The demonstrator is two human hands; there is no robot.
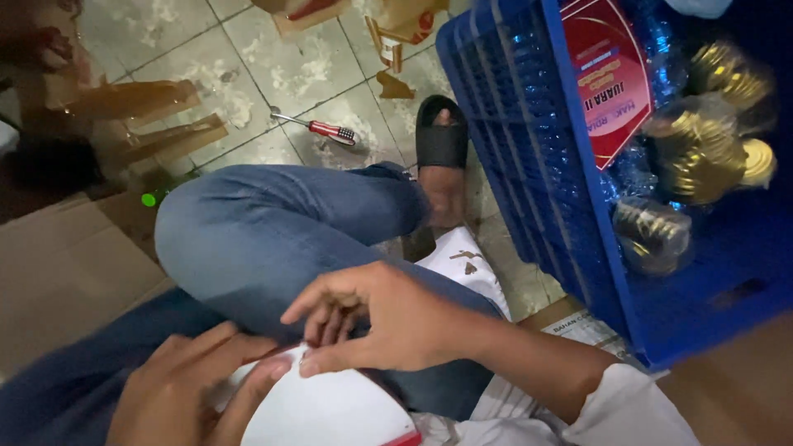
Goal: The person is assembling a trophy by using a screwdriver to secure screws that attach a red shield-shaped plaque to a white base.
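Sitting cross-legged on tiles, working low over the lap. Right hand [388,318] arched over white sheet [330,409], thumb and curled fingers pinched together at its top edge, as if picking at something small there; exactly what sits between the fingertips cannot be told. Left hand [186,388] flat beside it, fingers loosely together, thumb pressing the sheet's left edge to steady it against the jeans [264,231]. Blue crate [537,165] close at right, within reach, holding bagged gold pieces [698,153]. Screwdriver [318,127] lying well apart on floor, past the knee, near the sandal [440,136].
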